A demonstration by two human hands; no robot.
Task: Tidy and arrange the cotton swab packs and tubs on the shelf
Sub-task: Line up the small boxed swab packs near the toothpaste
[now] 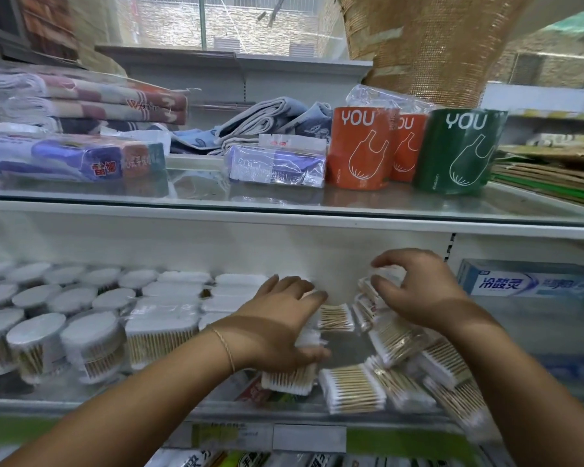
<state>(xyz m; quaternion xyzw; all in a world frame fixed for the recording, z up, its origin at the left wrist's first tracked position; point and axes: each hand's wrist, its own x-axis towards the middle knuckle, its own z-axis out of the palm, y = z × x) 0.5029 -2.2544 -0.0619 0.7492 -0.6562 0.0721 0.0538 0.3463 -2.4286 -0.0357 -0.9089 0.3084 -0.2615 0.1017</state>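
Two bare hands work on a glass shelf [81, 401] of cotton swabs. Round tubs [38, 342] stand in rows at the left, and flat packs [351, 389] lie jumbled at the right. The left hand [280, 325] grasps a stack of packs [289, 379], seemingly straightening it. The right hand [422, 291] pinches the top of a leaning pack [386, 276]. Next, the jumbled packs probably need squaring into rows beside the stack.

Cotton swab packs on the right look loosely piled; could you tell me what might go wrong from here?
The leaning packs under the right hand could slide if it lifts one. The front packs lie near the shelf lip and may be knocked off by a forearm.
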